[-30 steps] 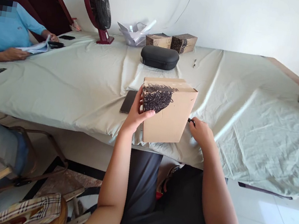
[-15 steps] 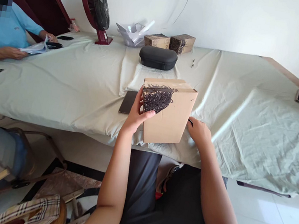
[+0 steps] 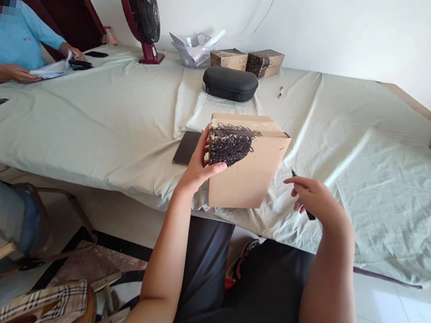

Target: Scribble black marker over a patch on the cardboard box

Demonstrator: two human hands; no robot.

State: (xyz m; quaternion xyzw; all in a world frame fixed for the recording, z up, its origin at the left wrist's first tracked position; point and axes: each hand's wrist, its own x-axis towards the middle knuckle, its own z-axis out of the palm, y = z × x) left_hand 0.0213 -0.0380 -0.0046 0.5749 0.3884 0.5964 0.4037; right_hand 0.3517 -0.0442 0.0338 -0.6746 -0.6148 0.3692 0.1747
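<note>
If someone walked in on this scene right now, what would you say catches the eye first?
First, the cardboard box at the near table edge, its top corner covered in black scribble, gripped by the left hand. Just right of it, the right hand holds a black marker clear of the box. Behind, a black zip case lies on the pale cloth, and a dark red fan stands at the far left.
</note>
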